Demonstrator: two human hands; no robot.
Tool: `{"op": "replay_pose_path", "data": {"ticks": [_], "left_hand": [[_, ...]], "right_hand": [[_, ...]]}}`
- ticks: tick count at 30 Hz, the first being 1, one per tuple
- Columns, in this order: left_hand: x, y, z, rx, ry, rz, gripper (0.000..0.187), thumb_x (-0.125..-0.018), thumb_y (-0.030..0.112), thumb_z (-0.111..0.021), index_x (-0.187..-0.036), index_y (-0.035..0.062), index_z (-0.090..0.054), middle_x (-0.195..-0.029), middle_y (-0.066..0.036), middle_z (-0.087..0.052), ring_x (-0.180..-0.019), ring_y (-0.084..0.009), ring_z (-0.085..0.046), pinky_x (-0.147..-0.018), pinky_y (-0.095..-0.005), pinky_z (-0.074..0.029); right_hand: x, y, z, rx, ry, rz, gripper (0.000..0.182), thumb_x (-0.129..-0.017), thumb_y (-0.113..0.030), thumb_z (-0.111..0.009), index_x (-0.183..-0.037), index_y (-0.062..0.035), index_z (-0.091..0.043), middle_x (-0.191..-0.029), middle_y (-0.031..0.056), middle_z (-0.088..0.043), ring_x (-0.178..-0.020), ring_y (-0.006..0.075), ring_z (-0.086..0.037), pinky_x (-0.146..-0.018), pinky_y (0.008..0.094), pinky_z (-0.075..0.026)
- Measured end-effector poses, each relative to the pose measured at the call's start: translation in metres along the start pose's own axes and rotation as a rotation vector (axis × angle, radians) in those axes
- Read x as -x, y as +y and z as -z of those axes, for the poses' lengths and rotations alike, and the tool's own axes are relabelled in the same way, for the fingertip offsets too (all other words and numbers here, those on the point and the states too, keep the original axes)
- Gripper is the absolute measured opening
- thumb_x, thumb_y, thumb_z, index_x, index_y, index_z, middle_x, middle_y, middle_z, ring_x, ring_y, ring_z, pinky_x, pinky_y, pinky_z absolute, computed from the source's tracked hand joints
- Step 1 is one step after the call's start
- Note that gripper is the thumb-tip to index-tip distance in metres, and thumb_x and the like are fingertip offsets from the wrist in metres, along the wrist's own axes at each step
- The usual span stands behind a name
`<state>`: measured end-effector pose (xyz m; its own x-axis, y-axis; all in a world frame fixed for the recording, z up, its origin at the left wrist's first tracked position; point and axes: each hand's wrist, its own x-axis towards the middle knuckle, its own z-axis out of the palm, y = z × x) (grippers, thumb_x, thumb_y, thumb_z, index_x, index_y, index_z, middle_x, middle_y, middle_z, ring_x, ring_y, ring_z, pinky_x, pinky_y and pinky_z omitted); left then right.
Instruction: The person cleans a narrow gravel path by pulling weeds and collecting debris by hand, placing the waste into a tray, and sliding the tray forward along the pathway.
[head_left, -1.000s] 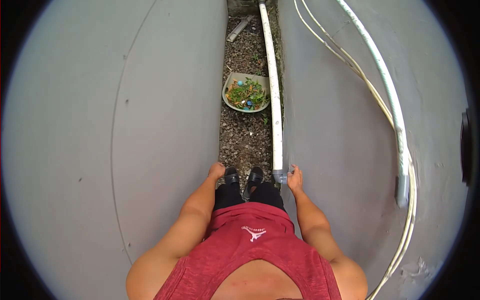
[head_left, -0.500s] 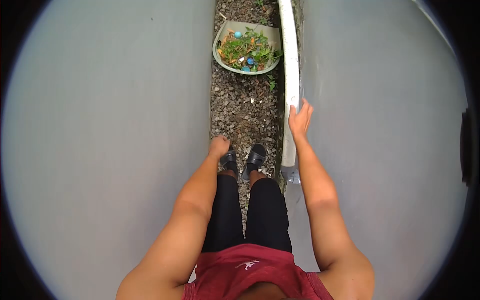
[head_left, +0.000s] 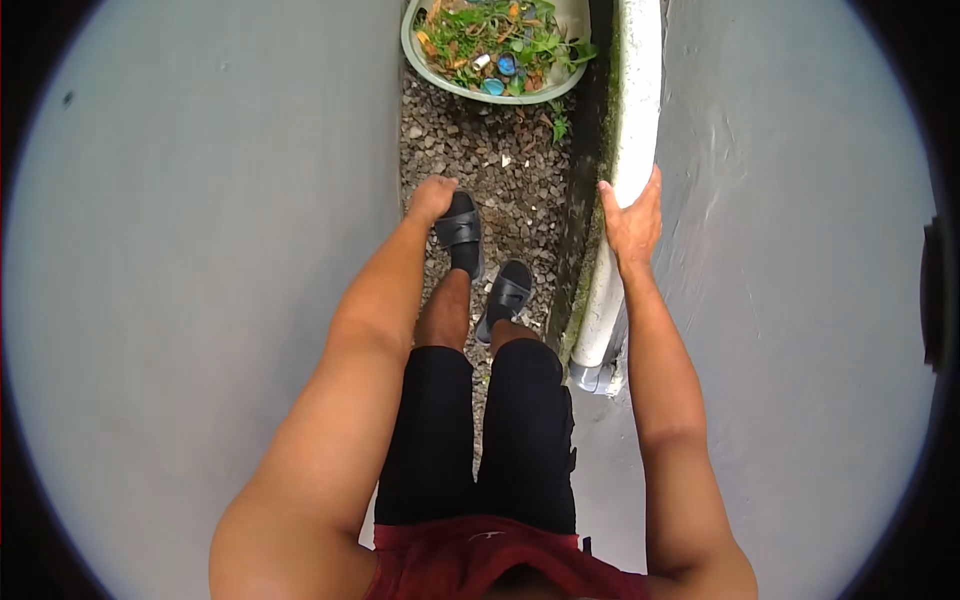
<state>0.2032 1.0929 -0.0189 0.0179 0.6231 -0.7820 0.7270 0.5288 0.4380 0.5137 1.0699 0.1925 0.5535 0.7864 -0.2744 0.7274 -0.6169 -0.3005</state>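
Observation:
My right hand (head_left: 632, 222) rests on the white pipe (head_left: 640, 90), its thumb and fingers spread to either side. Over the gravel, just beside my forward foot, my left hand (head_left: 432, 198) has its fingers curled; whether anything is inside them is hidden. Ahead of both hands lies a pale green basin (head_left: 480, 93) of leafy weeds (head_left: 480, 30), with blue caps and a small white piece among them.
Smooth grey walls (head_left: 220, 200) rise on both sides of a narrow gravel strip (head_left: 500, 190). A mossy ledge (head_left: 590, 200) runs under the pipe. My feet in black sandals (head_left: 460, 228) stand on the gravel.
The basin now looks closer and higher in view. My left foot has stepped forward. My right hand has come down around the pipe, and my left hand appears farther forward.

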Motion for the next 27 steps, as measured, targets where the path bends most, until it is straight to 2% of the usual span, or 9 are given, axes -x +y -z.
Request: {"op": "replay_pose_path", "data": {"ticks": [8,11,12,13,16,17,20,23,27], "left_hand": [[-0.043,0.066,-0.002,0.152,-0.159,-0.025,0.033,-0.090,0.035,-0.057,-0.076,0.0054,-0.057,-0.063,-0.002,-0.055,-0.054,-0.0125,-0.049,-0.049,-0.0284,-0.039],[-0.054,0.025,-0.027,0.216,-0.146,-0.128,0.025,-0.090,0.031,-0.059,-0.083,0.0064,-0.061,-0.063,0.000,-0.055,-0.052,-0.0108,-0.048,-0.049,-0.0251,-0.038],[-0.068,0.022,-0.026,0.213,-0.119,-0.196,0.025,-0.090,0.030,-0.059,-0.085,0.0060,-0.061,-0.063,0.000,-0.055,-0.052,-0.0107,-0.047,-0.049,-0.0252,-0.039],[-0.063,0.024,-0.017,0.201,-0.198,-0.078,0.027,-0.090,0.030,-0.058,-0.091,0.0026,-0.063,-0.068,-0.003,-0.059,-0.057,-0.0119,-0.051,-0.054,-0.0281,-0.044],[-0.048,-0.004,-0.006,-0.052,-0.122,-0.058,0.032,-0.089,0.030,-0.059,-0.095,-0.0014,-0.062,-0.076,-0.007,-0.064,-0.066,-0.0153,-0.057,-0.062,-0.0312,-0.048],[-0.037,-0.001,0.002,-0.023,-0.143,0.081,0.030,-0.083,0.033,-0.061,-0.086,0.0041,-0.067,-0.088,-0.017,-0.068,-0.086,-0.0321,-0.064,-0.079,-0.0386,-0.048],[-0.027,-0.036,-0.001,-0.084,-0.188,0.128,0.030,-0.084,0.033,-0.060,-0.090,0.0037,-0.066,-0.086,-0.016,-0.068,-0.085,-0.0304,-0.064,-0.079,-0.0385,-0.048],[-0.031,-0.070,-0.013,-0.128,-0.091,0.106,0.032,-0.084,0.032,-0.060,-0.095,0.0024,-0.063,-0.085,-0.015,-0.068,-0.085,-0.0291,-0.065,-0.078,-0.0375,-0.048],[-0.061,-0.078,-0.013,-0.085,-0.228,0.205,0.034,-0.084,0.033,-0.061,-0.097,0.0013,-0.062,-0.084,-0.014,-0.067,-0.083,-0.0273,-0.064,-0.077,-0.0361,-0.047]], "right_hand": [[0.001,-0.006,0.002,0.018,0.047,-0.007,0.076,-0.080,-0.039,-0.067,-0.138,-0.0062,-0.031,-0.120,0.0240,-0.051,-0.105,0.0411,-0.054,-0.090,0.0494,-0.043],[0.004,-0.013,0.000,0.220,0.411,0.425,0.057,-0.080,-0.025,-0.067,-0.128,-0.0061,-0.046,-0.116,0.0212,-0.053,-0.100,0.0373,-0.056,-0.087,0.0477,-0.044],[-0.005,-0.026,-0.006,0.132,0.382,0.482,0.050,-0.079,-0.021,-0.067,-0.124,-0.0062,-0.050,-0.115,0.0205,-0.053,-0.099,0.0360,-0.056,-0.086,0.0472,-0.044],[-0.007,-0.043,-0.015,0.039,0.348,0.536,0.044,-0.078,-0.017,-0.067,-0.119,-0.0064,-0.054,-0.113,0.0199,-0.054,-0.099,0.0348,-0.056,-0.086,0.0467,-0.044],[0.002,-0.067,-0.077,-0.115,0.069,0.597,0.030,-0.076,-0.012,-0.064,-0.106,-0.0071,-0.062,-0.112,0.0180,-0.054,-0.100,0.0334,-0.056,-0.087,0.0445,-0.043],[-0.003,-0.064,-0.112,-0.178,-0.027,0.444,0.030,-0.078,-0.013,-0.064,-0.107,-0.0074,-0.062,-0.112,0.0174,-0.055,-0.102,0.0341,-0.055,-0.088,0.0445,-0.043],[-0.022,-0.008,-0.247,-0.169,-0.368,-0.093,0.037,-0.082,-0.019,-0.061,-0.117,-0.0072,-0.058,-0.123,0.0172,-0.051,-0.111,0.0364,-0.053,-0.094,0.0436,-0.042],[-0.046,0.035,-0.311,0.086,-0.562,-0.141,0.047,-0.082,-0.021,-0.059,-0.127,-0.0105,-0.052,-0.133,0.0188,-0.043,-0.118,0.0375,-0.048,-0.098,0.0436,-0.041],[-0.089,0.031,-0.342,0.009,-0.545,-0.320,0.054,-0.079,-0.022,-0.058,-0.132,-0.0188,-0.049,-0.140,0.0166,-0.036,-0.122,0.0361,-0.045,-0.100,0.0429,-0.041]]}}
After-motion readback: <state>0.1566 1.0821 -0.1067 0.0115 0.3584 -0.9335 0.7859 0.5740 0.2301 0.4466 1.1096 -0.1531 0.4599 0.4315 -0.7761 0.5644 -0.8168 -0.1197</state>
